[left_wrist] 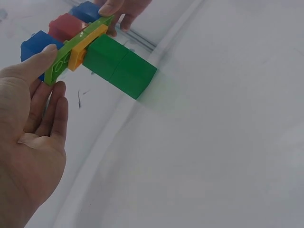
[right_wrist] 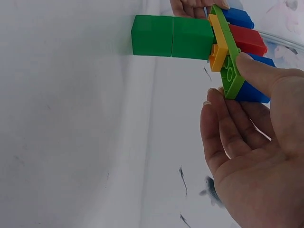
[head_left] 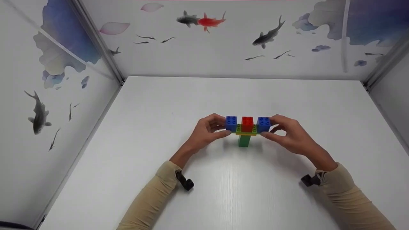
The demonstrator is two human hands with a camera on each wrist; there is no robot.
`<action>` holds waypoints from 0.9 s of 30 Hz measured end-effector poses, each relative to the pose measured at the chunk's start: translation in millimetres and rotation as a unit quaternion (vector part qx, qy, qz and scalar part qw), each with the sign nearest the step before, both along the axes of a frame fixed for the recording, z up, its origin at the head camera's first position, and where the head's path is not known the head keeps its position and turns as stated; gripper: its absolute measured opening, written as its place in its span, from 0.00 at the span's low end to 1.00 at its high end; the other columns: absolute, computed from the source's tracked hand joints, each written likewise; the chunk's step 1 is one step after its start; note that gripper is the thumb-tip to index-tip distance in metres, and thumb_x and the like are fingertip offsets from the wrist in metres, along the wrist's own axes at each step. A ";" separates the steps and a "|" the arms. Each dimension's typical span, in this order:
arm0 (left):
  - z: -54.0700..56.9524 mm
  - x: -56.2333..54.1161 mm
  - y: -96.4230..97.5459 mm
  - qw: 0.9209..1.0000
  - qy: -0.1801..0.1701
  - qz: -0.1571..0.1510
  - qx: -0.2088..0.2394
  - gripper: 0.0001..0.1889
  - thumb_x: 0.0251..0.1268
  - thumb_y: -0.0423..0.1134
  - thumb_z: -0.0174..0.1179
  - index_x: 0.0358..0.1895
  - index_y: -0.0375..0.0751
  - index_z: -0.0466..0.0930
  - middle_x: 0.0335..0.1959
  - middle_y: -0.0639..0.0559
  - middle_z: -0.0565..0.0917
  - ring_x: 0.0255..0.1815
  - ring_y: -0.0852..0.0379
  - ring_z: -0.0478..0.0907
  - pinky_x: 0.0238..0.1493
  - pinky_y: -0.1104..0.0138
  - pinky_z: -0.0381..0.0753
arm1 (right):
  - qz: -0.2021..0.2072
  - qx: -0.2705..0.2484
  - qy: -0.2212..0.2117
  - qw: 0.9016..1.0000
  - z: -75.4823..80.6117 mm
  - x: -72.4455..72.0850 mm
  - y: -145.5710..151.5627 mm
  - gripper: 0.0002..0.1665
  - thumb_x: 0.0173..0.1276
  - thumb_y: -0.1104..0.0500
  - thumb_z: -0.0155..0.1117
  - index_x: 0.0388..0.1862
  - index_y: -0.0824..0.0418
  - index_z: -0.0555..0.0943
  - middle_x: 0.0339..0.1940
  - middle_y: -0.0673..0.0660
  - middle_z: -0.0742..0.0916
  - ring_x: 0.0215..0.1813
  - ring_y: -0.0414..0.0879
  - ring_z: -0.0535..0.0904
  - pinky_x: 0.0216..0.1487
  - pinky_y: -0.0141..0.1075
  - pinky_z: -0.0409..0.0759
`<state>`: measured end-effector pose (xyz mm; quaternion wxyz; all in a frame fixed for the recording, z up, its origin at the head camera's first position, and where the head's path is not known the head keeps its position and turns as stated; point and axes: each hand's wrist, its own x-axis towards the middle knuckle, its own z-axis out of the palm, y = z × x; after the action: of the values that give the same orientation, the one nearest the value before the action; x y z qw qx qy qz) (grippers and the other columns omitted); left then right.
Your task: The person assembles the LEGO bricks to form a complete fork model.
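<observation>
A T-shaped toy brick structure rises from the white table, near its middle. Two stacked green bricks point(left_wrist: 118, 66) form its stem, topped by a thin yellow brick point(right_wrist: 218, 45) and a long light green plate point(right_wrist: 231, 61). Along the plate sit a left blue brick point(head_left: 231, 123), a red brick point(head_left: 247, 124) in the middle and a right blue brick point(head_left: 263, 124). My left hand point(head_left: 207, 131) pinches the structure's left end between thumb and fingers. At the opposite end, my right hand point(head_left: 289, 134) grips it the same way.
The white table point(head_left: 153, 105) reaches to a back wall point(head_left: 204, 64) and a left wall point(head_left: 19, 153), both printed with fish and petals. Another wall point(head_left: 393, 89) borders the right side. A small black device sits at each sleeve cuff.
</observation>
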<state>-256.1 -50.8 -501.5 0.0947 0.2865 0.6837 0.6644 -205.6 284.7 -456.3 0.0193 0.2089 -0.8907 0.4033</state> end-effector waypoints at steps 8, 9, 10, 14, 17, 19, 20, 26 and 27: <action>-0.8 -0.1 -0.3 1.000 0.003 0.002 -0.013 0.20 0.71 0.42 0.75 0.61 0.44 0.82 0.59 0.47 0.87 0.64 0.50 0.86 0.73 0.53 0.83 | 0.002 0.001 0.001 1.000 -1.2 -0.4 0.9 0.25 0.74 0.51 0.77 0.66 0.57 0.84 0.56 0.53 0.89 0.57 0.48 0.87 0.56 0.23 0.84; -0.7 0.0 -0.5 1.000 0.002 0.003 -0.014 0.20 0.71 0.42 0.75 0.61 0.44 0.82 0.59 0.47 0.87 0.64 0.51 0.86 0.73 0.54 0.83 | 0.002 0.001 0.001 1.000 -1.3 -0.6 0.9 0.26 0.74 0.51 0.77 0.66 0.57 0.83 0.56 0.53 0.89 0.57 0.48 0.87 0.57 0.23 0.84; -0.8 0.0 -0.4 1.000 0.003 0.004 -0.015 0.20 0.71 0.42 0.75 0.61 0.44 0.82 0.59 0.47 0.88 0.64 0.51 0.86 0.73 0.54 0.83 | 0.002 0.002 0.000 1.000 -1.5 -0.7 0.9 0.25 0.74 0.51 0.77 0.66 0.57 0.83 0.56 0.53 0.89 0.57 0.48 0.87 0.57 0.24 0.84; -0.9 0.3 -0.1 1.000 0.006 0.004 -0.015 0.20 0.71 0.41 0.75 0.61 0.43 0.82 0.60 0.46 0.87 0.64 0.51 0.86 0.73 0.52 0.83 | -0.001 0.006 -0.002 1.000 -2.3 -1.0 1.4 0.25 0.74 0.50 0.77 0.65 0.56 0.83 0.57 0.52 0.89 0.58 0.48 0.86 0.57 0.25 0.85; -1.4 0.6 0.3 1.000 0.002 0.002 -0.008 0.20 0.70 0.39 0.75 0.61 0.42 0.82 0.59 0.46 0.88 0.64 0.50 0.86 0.73 0.51 0.82 | -0.002 0.001 -0.004 1.000 -3.0 -0.8 1.7 0.25 0.73 0.51 0.77 0.65 0.56 0.83 0.56 0.52 0.88 0.57 0.47 0.86 0.57 0.27 0.86; -1.6 0.8 0.3 1.000 -0.002 0.002 -0.004 0.20 0.70 0.38 0.75 0.61 0.42 0.82 0.59 0.46 0.88 0.63 0.50 0.87 0.73 0.51 0.83 | 0.000 -0.004 -0.004 1.000 -3.4 -0.8 1.7 0.24 0.73 0.52 0.78 0.64 0.56 0.83 0.55 0.51 0.88 0.57 0.45 0.86 0.57 0.28 0.86; -1.6 1.0 0.4 1.000 -0.004 0.002 -0.003 0.19 0.70 0.37 0.75 0.60 0.41 0.82 0.59 0.45 0.88 0.63 0.50 0.87 0.73 0.52 0.83 | 0.001 -0.007 -0.004 1.000 -3.6 -0.9 1.7 0.24 0.73 0.52 0.78 0.64 0.56 0.83 0.55 0.51 0.88 0.56 0.44 0.85 0.57 0.28 0.87; -2.3 0.5 1.3 1.000 0.000 0.004 -0.003 0.19 0.70 0.37 0.75 0.60 0.41 0.83 0.58 0.46 0.88 0.62 0.50 0.87 0.71 0.54 0.84 | 0.004 -0.017 -0.006 1.000 -5.5 -2.3 2.5 0.23 0.73 0.53 0.78 0.63 0.55 0.84 0.54 0.49 0.87 0.55 0.41 0.85 0.57 0.29 0.87; -2.6 0.3 1.6 1.000 0.001 0.004 -0.003 0.19 0.70 0.37 0.75 0.60 0.42 0.83 0.58 0.46 0.88 0.62 0.50 0.87 0.71 0.54 0.84 | 0.002 -0.016 -0.006 1.000 -5.9 -2.5 3.0 0.23 0.73 0.53 0.78 0.63 0.55 0.84 0.54 0.49 0.87 0.55 0.41 0.85 0.57 0.28 0.87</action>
<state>-255.8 -49.2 -504.1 0.0922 0.2839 0.6869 0.6626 -208.1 287.7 -462.3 0.0161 0.2081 -0.8835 0.4192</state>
